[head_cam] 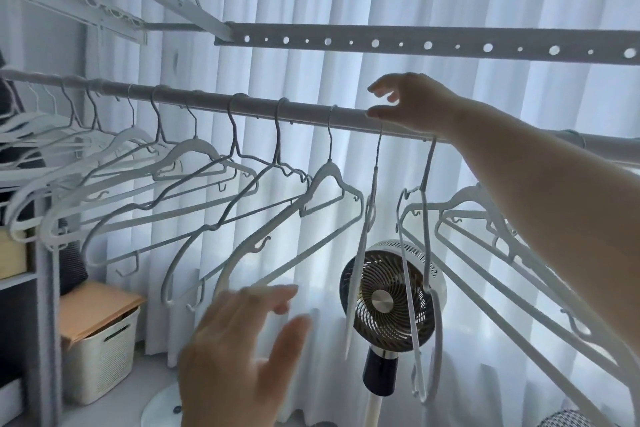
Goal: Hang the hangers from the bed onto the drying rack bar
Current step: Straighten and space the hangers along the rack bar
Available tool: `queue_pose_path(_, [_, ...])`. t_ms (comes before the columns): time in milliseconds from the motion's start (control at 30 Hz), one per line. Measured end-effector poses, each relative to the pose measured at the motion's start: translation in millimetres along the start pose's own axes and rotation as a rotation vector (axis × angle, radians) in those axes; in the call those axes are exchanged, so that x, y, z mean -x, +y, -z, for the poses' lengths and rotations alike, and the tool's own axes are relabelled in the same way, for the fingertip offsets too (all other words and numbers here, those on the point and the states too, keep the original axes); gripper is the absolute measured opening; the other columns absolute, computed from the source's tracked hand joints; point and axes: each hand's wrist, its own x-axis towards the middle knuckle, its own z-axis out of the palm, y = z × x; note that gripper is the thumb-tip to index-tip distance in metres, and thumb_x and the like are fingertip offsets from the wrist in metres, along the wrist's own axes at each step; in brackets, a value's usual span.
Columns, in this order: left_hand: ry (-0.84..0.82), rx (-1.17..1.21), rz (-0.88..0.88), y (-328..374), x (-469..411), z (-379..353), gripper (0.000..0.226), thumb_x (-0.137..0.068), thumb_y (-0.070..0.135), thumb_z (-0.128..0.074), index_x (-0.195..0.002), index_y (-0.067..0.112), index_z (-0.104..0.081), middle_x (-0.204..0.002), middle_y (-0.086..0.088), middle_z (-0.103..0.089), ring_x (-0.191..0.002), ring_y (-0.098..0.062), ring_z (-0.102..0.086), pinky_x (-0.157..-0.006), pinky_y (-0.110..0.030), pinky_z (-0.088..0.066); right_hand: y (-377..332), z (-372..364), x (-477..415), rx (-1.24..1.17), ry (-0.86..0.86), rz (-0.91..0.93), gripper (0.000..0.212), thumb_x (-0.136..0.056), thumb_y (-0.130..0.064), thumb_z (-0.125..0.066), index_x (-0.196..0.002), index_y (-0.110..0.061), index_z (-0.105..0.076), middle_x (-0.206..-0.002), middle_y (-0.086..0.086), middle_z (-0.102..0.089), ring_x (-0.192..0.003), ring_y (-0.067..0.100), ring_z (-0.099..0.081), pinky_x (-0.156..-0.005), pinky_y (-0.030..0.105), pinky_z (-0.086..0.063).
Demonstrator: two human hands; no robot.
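Obs.: my right hand (412,104) is up at the drying rack bar (249,106), fingers parted and loosely curved with light showing between them, gripping nothing I can see; the lowest fingertip lies on the bar just over the hook of a white hanger (372,204) that hangs edge-on to the camera. My left hand (239,340) is low, blurred, fingers spread and empty, just beneath the bottom rail of a neighbouring hanger. Risk 1: whether the edge-on hook is fully over the bar I cannot tell; if seated shallow, pulling the right hand away could brush it off. Risk 2: my right forearm crosses in front of the hangers further right, so a careless retreat could snag them. Risk 3: the left hand could knock the row (204,152) swinging, and their small side hooks look prone to tangling. Task items: thin white and grey hangers strung along the bar, most angled the same way, the two nearest the right hand twisted out of line. The bed is out of view, so I cannot tell how many remain.
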Motion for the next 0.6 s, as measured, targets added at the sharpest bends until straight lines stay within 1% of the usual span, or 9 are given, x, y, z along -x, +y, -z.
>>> queue_pose_path(100, [0.121, -0.118, -0.058, -11, -11, 10, 0.015, -0.089, 0.034, -0.043, -0.092, 0.025, -0.055, -0.082, 0.014, -0.057, -0.074, -0.012, -0.043, -0.074, -0.011, -0.032, -8, -3, -3, 0.016, -0.010, 0.019, 0.045, -0.090, -0.029, -0.055, -0.131, -0.015, -0.046, -0.134, 0.003, -0.052, -0.124, 0.020, -0.047, -0.101, 0.031, -0.035])
queue_pose_path(167, [0.086, -0.182, 0.013, -22, -19, 11, 0.022, -0.083, 0.028, -0.046, -0.096, 0.017, -0.059, -0.090, -0.005, -0.065, -0.087, -0.018, -0.046, -0.081, -0.019, -0.033, -15, -6, -5, 0.026, -0.024, 0.032, 0.045, -0.090, -0.028, -0.054, -0.132, -0.015, -0.046, -0.135, 0.002, -0.052, -0.124, 0.021, -0.047, -0.102, 0.030, -0.035])
queue_pose_path(200, [0.048, -0.200, 0.045, -28, -22, 10, 0.027, -0.082, 0.028, -0.046, -0.098, 0.012, -0.061, -0.094, -0.010, -0.066, -0.091, -0.019, -0.047, -0.086, -0.019, -0.031, -19, -7, -6, 0.031, -0.029, 0.039, 0.045, -0.090, -0.028, -0.054, -0.132, -0.015, -0.045, -0.135, 0.002, -0.051, -0.124, 0.021, -0.047, -0.101, 0.030, -0.035])
queue_pose_path(267, [-0.022, -0.220, 0.095, -37, -24, 9, 0.032, -0.082, 0.031, -0.043, -0.102, 0.011, -0.058, -0.098, -0.011, -0.067, -0.093, -0.019, -0.050, -0.089, -0.018, -0.033, -27, -10, -11, 0.042, -0.036, 0.050, 0.045, -0.091, -0.028, -0.052, -0.133, -0.015, -0.044, -0.137, 0.001, -0.050, -0.125, 0.021, -0.046, -0.101, 0.030, -0.035])
queue_pose_path(333, [-0.076, -0.244, 0.144, -44, -24, 8, 0.034, -0.081, 0.034, -0.041, -0.107, 0.015, -0.053, -0.098, -0.010, -0.068, -0.089, -0.025, -0.061, -0.079, -0.027, -0.047, -33, -13, -16, 0.048, -0.041, 0.057, 0.045, -0.092, -0.028, -0.051, -0.134, -0.016, -0.042, -0.139, 0.001, -0.048, -0.127, 0.020, -0.044, -0.102, 0.030, -0.034])
queue_pose_path(400, [-0.106, -0.282, 0.159, -49, -23, 6, 0.038, -0.081, 0.036, -0.040, -0.109, 0.014, -0.054, -0.097, -0.010, -0.068, -0.084, -0.032, -0.066, -0.071, -0.036, -0.052, -39, -18, -23, 0.059, -0.055, 0.053, 0.045, -0.093, -0.028, -0.049, -0.135, -0.017, -0.040, -0.140, 0.002, -0.046, -0.128, 0.021, -0.043, -0.103, 0.031, -0.034])
queue_pose_path(467, [-0.097, -0.321, 0.132, -55, -24, 6, 0.036, -0.080, 0.034, -0.040, -0.108, 0.015, -0.052, -0.097, -0.009, -0.068, -0.084, -0.028, -0.063, -0.071, -0.031, -0.051, -44, -23, -29, 0.073, -0.078, 0.042, 0.045, -0.094, -0.028, -0.047, -0.136, -0.016, -0.039, -0.140, 0.004, -0.046, -0.127, 0.023, -0.044, -0.103, 0.033, -0.035])
queue_pose_path(533, [-0.057, -0.355, 0.107, -63, -28, 9, 0.033, -0.080, 0.033, -0.041, -0.105, 0.016, -0.054, -0.096, -0.009, -0.066, -0.087, -0.021, -0.052, -0.076, -0.028, -0.042, -49, -28, -35, 0.075, -0.101, 0.020, 0.045, -0.094, -0.027, -0.046, -0.137, -0.016, -0.038, -0.141, 0.005, -0.045, -0.128, 0.024, -0.043, -0.104, 0.033, -0.035])
queue_pose_path(600, [-0.022, -0.399, 0.105, -70, -33, 12, 0.034, -0.079, 0.033, -0.042, -0.103, 0.014, -0.059, -0.099, -0.011, -0.065, -0.091, -0.023, -0.050, -0.079, -0.030, -0.038, -52, -33, -39, 0.087, -0.114, -0.001, 0.045, -0.094, -0.027, -0.045, -0.137, -0.016, -0.039, -0.141, 0.006, -0.044, -0.129, 0.025, -0.041, -0.104, 0.034, -0.034])
